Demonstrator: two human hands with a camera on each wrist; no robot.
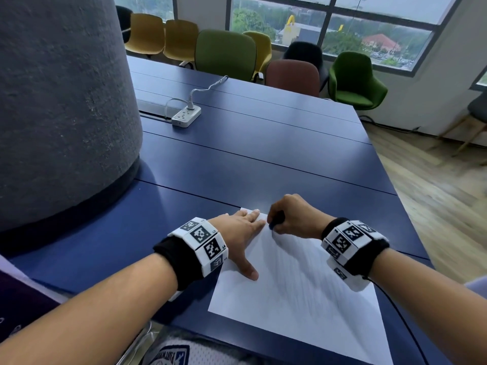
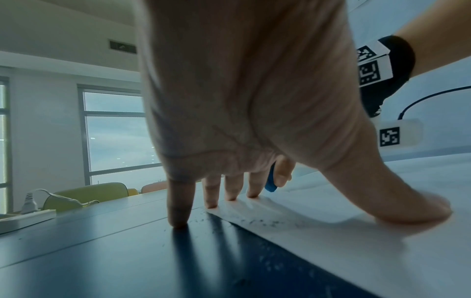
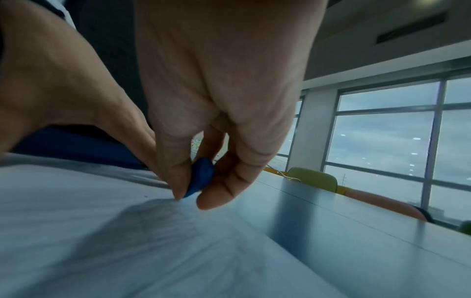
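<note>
The paper, judged light and easily creased, is pinned on the table by the straight, spread fingers of the left hand near its far corner, where the probably rubbery eraser is pinched by the right hand.

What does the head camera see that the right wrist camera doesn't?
Only the head view shows the left hand pressing flat on the paper, and the marker bands on both wrists. Only the right wrist view shows from up close how the right hand pinches the blue eraser between thumb and fingertips, its tip down at the paper. Both show the paper with grey pencil smudges, the blue table and the windows.
</note>
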